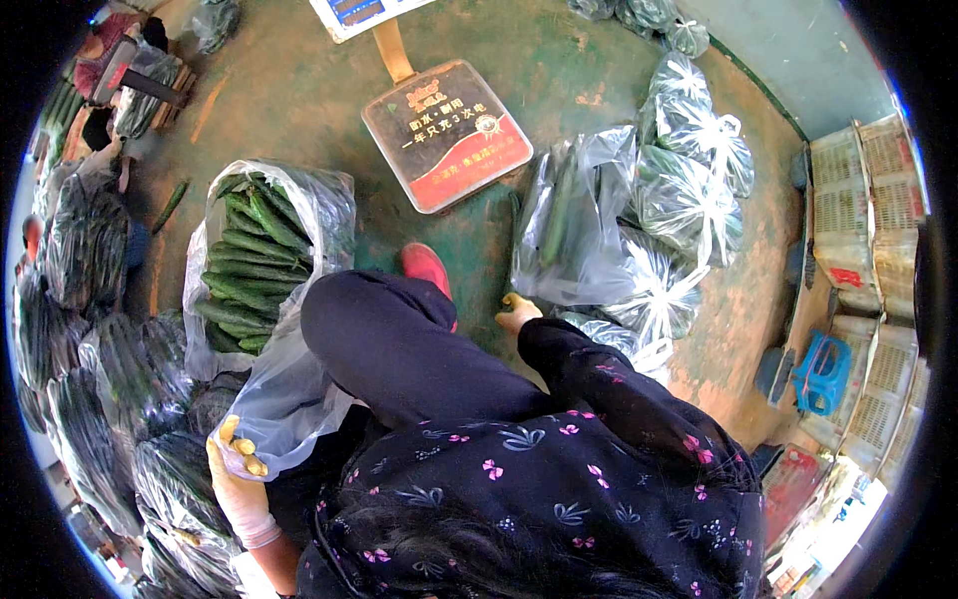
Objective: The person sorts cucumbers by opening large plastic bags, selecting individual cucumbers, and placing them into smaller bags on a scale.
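Note:
My left hand [241, 468], in a thin pale glove with yellowed fingers, grips the gathered edge of a clear plastic bag [292, 419]. This large bag lies with its mouth spread, showing many green cucumbers [251, 273] stacked inside. Over on the right, my right hand [518, 313] is low by the floor with its fingers bent; whether anything is between them is hard to see. Just beyond it lies a clear bag [591, 217] holding a few cucumbers [557, 213]. One dark cucumber [515, 213] rests along that bag's left side.
A platform scale [449, 138] stands on the floor ahead. Tied bags [688, 195] line the right, before plastic crates [842, 202] and a blue stool [822, 373]. Filled bags [97, 442] crowd the left. A loose cucumber [172, 204] lies there. Another person [112, 56] is at upper left.

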Demonstrator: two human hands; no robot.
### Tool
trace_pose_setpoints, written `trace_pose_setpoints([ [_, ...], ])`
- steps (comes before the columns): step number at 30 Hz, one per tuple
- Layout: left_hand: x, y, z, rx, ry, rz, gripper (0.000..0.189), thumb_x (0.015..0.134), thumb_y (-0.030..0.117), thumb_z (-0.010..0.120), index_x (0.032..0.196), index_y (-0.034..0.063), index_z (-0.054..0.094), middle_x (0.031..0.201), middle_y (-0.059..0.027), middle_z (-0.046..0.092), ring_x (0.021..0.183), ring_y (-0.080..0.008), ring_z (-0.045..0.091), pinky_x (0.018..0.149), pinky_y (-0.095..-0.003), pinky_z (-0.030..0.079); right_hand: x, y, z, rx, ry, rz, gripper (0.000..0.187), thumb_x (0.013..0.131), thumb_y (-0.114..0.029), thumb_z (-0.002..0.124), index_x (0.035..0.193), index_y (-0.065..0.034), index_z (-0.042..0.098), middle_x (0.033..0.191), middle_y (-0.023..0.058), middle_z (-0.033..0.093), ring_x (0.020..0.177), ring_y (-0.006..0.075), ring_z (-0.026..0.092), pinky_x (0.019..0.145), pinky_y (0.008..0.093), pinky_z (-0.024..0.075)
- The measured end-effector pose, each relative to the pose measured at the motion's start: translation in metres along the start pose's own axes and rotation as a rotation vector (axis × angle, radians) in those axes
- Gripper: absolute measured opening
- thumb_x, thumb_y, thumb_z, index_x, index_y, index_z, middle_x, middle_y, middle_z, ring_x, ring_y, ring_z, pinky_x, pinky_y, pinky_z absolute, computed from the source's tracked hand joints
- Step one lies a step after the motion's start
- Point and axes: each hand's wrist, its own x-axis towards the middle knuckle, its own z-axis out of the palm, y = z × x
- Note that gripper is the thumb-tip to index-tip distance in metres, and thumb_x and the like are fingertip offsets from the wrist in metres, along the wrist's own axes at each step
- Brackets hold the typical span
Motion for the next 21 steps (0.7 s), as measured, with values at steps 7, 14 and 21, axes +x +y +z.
trace_pose_setpoints([
  [7, 0.002, 0.0, 0.004, 0.028, -0.015, -0.027, 0.048, 0.09, 0.045, 0.044, 0.113, 0.0043, 0.053, 0.074, -0.0007, 0.053, 0.052, -0.0072, 0.042, 0.048, -0.0189, 0.035, 0.022, -0.028, -0.003, 0.077, 0.057, -0.048, 0.064, 0.068, -0.033, 0.068, 0.125, -0.016, 0.047, 0.116, 0.0203, 0.054, 0.112, 0.0322, 0.049, 0.094, 0.0361, 0.039],
  [14, 0.004, 0.013, 0.025, 0.015, -0.004, 0.031, 0.048, 0.09, 0.044, 0.046, 0.115, 0.0045, 0.052, 0.076, -0.0007, 0.052, 0.053, -0.0065, 0.042, 0.047, -0.0184, 0.035, 0.024, -0.022, -0.015, 0.058, 0.057, -0.219, 0.052, 0.073, -0.038, 0.067, 0.116, -0.0129, 0.055, 0.106, 0.0117, 0.062, 0.099, 0.0272, 0.058, 0.086, 0.0339, 0.0438],
  [21, 0.005, 0.03, 0.004, -0.053, -0.003, 0.077, 0.051, 0.088, 0.043, 0.049, 0.121, 0.0048, 0.049, 0.076, 0.0021, 0.05, 0.053, -0.0043, 0.038, 0.047, -0.0163, 0.03, -0.068, -0.034, -0.08, 0.8, -0.221, -0.115, 0.03, 0.085, -0.038, 0.057, 0.105, -0.0169, 0.051, 0.086, 0.0013, 0.056, 0.07, 0.0126, 0.055, 0.057, 0.027, 0.0448],
])
